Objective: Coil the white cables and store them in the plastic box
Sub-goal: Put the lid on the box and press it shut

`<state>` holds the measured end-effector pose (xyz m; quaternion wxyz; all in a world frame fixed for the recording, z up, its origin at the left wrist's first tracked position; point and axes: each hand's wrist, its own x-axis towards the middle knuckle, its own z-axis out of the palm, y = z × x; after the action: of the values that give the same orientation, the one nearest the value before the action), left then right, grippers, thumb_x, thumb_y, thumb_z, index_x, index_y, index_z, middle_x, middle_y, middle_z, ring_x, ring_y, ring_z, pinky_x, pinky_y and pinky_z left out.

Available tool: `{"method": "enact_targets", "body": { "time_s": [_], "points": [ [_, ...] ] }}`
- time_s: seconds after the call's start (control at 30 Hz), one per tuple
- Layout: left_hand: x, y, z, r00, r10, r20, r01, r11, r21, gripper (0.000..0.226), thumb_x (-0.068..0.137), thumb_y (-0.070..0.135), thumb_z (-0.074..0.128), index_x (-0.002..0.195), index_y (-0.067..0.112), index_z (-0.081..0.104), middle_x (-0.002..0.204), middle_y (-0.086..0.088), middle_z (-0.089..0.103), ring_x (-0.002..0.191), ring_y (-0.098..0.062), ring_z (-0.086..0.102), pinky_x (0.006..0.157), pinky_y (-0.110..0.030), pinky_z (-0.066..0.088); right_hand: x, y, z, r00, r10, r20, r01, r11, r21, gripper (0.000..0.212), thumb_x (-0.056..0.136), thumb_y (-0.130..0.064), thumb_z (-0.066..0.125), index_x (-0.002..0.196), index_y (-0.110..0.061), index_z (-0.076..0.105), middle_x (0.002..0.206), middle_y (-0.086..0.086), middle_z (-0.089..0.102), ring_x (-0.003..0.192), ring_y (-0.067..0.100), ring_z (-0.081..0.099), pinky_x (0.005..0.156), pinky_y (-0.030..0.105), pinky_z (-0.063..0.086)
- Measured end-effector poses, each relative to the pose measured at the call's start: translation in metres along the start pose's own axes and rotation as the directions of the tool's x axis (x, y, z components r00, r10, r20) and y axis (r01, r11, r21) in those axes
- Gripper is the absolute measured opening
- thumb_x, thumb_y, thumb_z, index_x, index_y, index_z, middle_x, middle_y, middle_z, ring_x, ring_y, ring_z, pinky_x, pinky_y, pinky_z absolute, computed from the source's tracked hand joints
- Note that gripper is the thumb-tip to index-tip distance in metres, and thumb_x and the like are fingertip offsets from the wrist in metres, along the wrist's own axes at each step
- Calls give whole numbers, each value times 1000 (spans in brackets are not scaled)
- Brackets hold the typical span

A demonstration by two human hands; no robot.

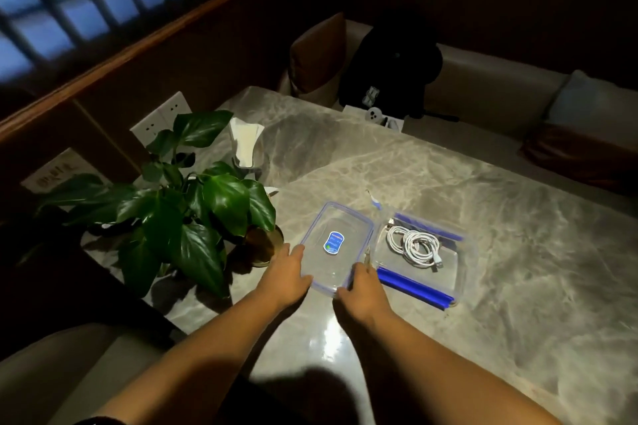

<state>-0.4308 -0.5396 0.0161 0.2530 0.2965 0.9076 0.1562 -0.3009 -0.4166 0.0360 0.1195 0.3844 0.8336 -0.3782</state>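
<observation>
Two clear plastic box parts lie side by side on the marble table [483, 252]. The left part [348, 224] has a blue rim and a blue sticker. My left hand [288, 272] holds its near left edge, and my right hand [359, 288] grips its near right corner with curled fingers. The right part [462, 245] has blue clips along its front and back. Coiled white cables [416, 247] lie inside it, with a USB plug at the near right end.
A leafy potted plant [193, 207] stands close to my left hand, with a napkin holder [247, 145] behind it. Wall sockets [162, 117] sit at the table's far left. A black bag [390, 62] rests on the bench at the far end.
</observation>
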Motion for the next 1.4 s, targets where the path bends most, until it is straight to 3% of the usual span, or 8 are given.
{"method": "enact_targets", "body": {
  "time_s": [0.37, 0.5, 0.63, 0.87, 1.0, 1.13, 1.3, 1.4],
  "points": [
    [25, 6, 18, 996, -88, 1, 88, 995, -46, 59, 83, 32, 58, 135, 12, 40, 118, -12, 56, 116, -34, 50, 102, -40, 37, 15, -11, 16, 989, 102, -110, -64, 951, 302, 53, 74, -11, 63, 126, -14, 54, 125, 7, 63, 115, 28, 60, 96, 31, 48],
    [24, 6, 20, 993, -108, -38, 97, 970, -221, 66, 76, 33, 60, 137, 14, 42, 118, -11, 60, 114, -33, 55, 98, -45, 45, 11, -10, 15, 992, 67, -104, -30, 947, 319, 63, 78, -8, 68, 137, -12, 48, 136, 6, 54, 125, 23, 53, 96, 20, 36],
    [12, 12, 17, 982, -168, -86, 115, 894, -433, 68, 73, 39, 63, 135, 18, 46, 118, -9, 59, 110, -26, 58, 95, -44, 50, 5, -6, 14, 993, 9, -120, 31, 944, 328, 72, 84, -11, 70, 147, -9, 37, 156, 10, 35, 147, 26, 30, 118, 29, 26],
    [-11, 22, 1, 931, -336, -141, 190, 778, -599, 53, 87, 17, 72, 134, 8, 50, 121, -15, 48, 109, -24, 52, 90, -24, 40, -11, -2, 6, 963, -93, -252, 186, 908, 376, 64, 89, 0, 60, 148, -10, 37, 158, 6, 32, 148, 17, 28, 114, 19, 17],
    [-17, 25, -9, 912, -397, -106, 177, 612, -771, 50, 86, 15, 73, 131, 7, 52, 102, -8, 54, 91, -20, 58, 84, -33, 50, -14, 7, -8, 953, -147, -266, 251, 875, 415, 65, 86, 6, 61, 146, -12, 41, 156, 1, 35, 147, 16, 30, 119, 24, 18],
    [-21, 37, -22, 965, -248, 89, 157, 269, -950, 18, 89, -1, 65, 108, -2, 65, 91, -17, 74, 77, -24, 70, 66, -29, 57, -18, 26, -35, 957, -178, -229, 273, 815, 510, 71, 84, 5, 62, 145, -24, 41, 151, -3, 44, 137, 17, 46, 117, 46, 36],
    [-32, 66, -30, 968, -64, 241, 246, 79, -966, 13, 87, -6, 61, 94, 3, 68, 86, -17, 75, 64, -20, 70, 60, -31, 59, -29, 43, -84, 960, -197, -201, 280, 735, 617, 71, 86, 4, 67, 143, -29, 41, 139, -16, 53, 113, 7, 65, 96, 39, 55],
    [-38, 89, -27, 972, -83, 219, 221, 22, -975, 14, 85, -8, 62, 94, 0, 67, 86, -20, 73, 64, -19, 69, 61, -30, 60, -33, 49, -98, 969, -9, -246, 193, 649, 736, 66, 84, 3, 71, 139, -22, 45, 131, -9, 57, 111, 16, 64, 89, 39, 57]
  ]
}}
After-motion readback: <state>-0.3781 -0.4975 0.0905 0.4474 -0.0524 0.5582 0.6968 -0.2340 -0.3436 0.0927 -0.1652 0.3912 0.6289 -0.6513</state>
